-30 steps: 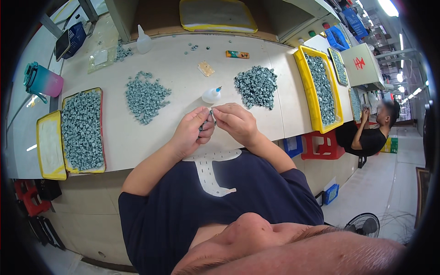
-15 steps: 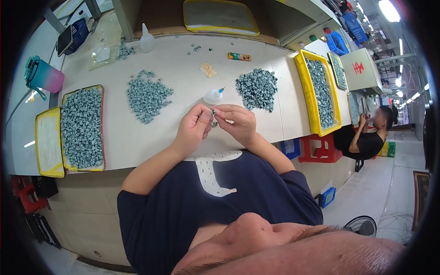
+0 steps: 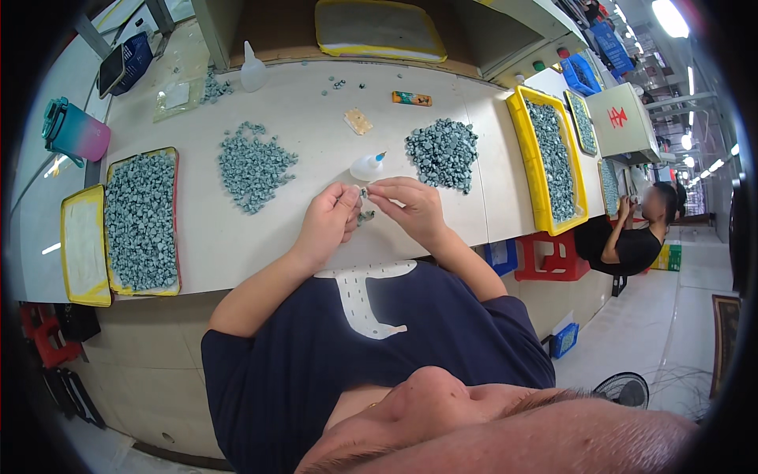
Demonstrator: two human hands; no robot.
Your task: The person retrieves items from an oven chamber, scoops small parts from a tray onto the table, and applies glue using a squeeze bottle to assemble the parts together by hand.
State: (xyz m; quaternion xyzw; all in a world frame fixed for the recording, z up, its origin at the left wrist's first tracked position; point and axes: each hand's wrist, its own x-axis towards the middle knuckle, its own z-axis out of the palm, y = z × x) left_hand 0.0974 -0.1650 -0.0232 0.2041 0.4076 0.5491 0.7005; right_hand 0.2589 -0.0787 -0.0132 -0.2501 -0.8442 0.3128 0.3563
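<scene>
My left hand (image 3: pixel 328 220) is closed, thumb pressed on its curled fingers. Between its fingertips and those of my right hand (image 3: pixel 412 207) sits a small grey-green piece (image 3: pixel 363 193), pinched by both. A few similar loose pieces (image 3: pixel 365 216) lie on the table just below it. Close beyond my fingers stands a white squeeze bottle (image 3: pixel 366 167) with a blue tip. A loose pile of grey-green pieces (image 3: pixel 254 167) spreads to the left, and a denser, darker pile (image 3: pixel 442 155) to the right. The exact shape of the held piece is too small to make out.
Far left are a filled tray (image 3: pixel 177 229), a yellow-edged lid (image 3: pixel 81 249) and a teal-pink bottle (image 3: pixel 79 136). A yellow bin (image 3: pixel 545 213) stands right. Toward the back are a second white bottle (image 3: pixel 253 73), an orange-green tube (image 3: pixel 412 98) and a beige card (image 3: pixel 358 121). A co-worker (image 3: pixel 643 237) sits right.
Both hands have shifted slightly, the fingertips drawing a little apart around the small piece. More of the loose pieces beneath shows. The piles and bottles have stayed put.
</scene>
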